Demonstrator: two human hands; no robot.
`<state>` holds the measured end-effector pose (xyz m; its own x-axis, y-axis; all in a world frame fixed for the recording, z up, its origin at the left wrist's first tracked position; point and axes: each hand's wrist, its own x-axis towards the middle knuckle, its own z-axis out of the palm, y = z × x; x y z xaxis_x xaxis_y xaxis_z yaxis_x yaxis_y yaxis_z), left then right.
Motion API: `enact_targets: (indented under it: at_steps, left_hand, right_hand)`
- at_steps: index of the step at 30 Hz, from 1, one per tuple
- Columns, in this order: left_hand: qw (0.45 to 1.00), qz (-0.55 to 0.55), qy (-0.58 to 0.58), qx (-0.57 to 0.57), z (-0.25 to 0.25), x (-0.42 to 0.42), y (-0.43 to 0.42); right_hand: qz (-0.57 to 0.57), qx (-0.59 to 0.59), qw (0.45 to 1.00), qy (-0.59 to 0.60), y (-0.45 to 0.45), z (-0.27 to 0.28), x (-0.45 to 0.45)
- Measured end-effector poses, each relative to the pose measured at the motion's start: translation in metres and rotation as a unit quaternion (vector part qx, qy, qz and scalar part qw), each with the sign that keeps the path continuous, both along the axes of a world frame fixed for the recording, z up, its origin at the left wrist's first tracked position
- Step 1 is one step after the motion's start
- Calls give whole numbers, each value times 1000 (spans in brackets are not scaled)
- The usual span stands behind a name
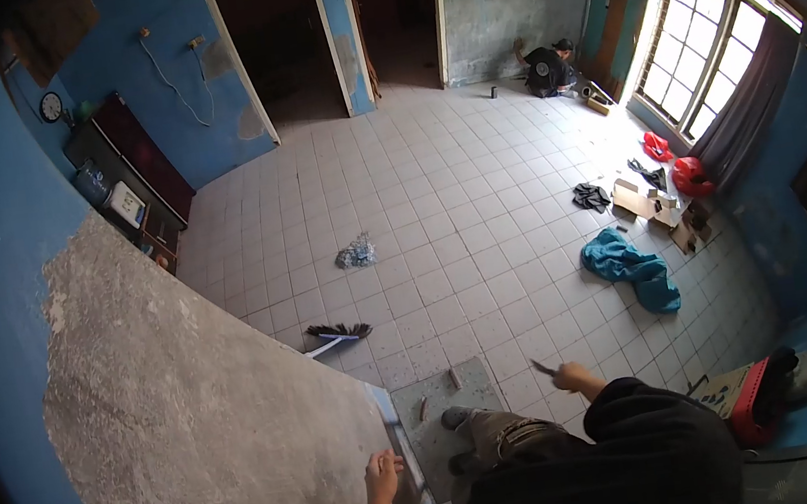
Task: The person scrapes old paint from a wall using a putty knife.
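Dark tool (pixel 543 368) out over the tiles (pixel 488 287)

The person's right hand (pixel 572 377) is closed around one end of it, the tip pointing away. The left hand (pixel 384 476), fingers bent, is beside the scraped wall (pixel 170 402); whether it grips anything, I can't tell.

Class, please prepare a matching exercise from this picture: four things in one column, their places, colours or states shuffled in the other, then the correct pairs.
Column one:
1. Left hand
2. Right hand
3. Broom
4. Crumpled cloth

Column two:
A. Teal all over
B. Fingers bent, beside the grey wall patch
C. Dark bristles
D. Gripping a narrow tool

Pairs: 1-B, 2-D, 3-C, 4-A
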<state>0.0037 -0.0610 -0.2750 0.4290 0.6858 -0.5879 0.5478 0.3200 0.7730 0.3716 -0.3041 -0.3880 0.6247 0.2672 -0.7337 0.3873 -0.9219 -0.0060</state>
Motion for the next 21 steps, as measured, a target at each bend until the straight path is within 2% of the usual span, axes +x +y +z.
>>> enact_targets:
  at_steps: [2, 4, 7, 9, 15, 21]
  left_hand:
    - [1000, 1, -24, 5, -3, -5, 0]
    - [999, -1, -42, 11, 10, -8, -5]
    - [996, 51, -58, -34, 29, -12, -23]
    - [995, 57, -71, -49, 29, -21, -33]
    - [988, 100, -83, -85, 30, -50, -56]
    - [988, 114, -78, -62, 48, -57, -54]
  right_hand:
    - [-30, 114, 990, 81, 30, 9, -15]
    - [38, 131, 983, 122, 66, 12, -31]
    - [100, 195, 968, 125, 97, 16, -57]
    - [209, 290, 933, 35, 107, 10, -72]
    - [220, 262, 939, 41, 95, 29, -82]
    - [170, 212, 962, -5, 42, 2, -58]
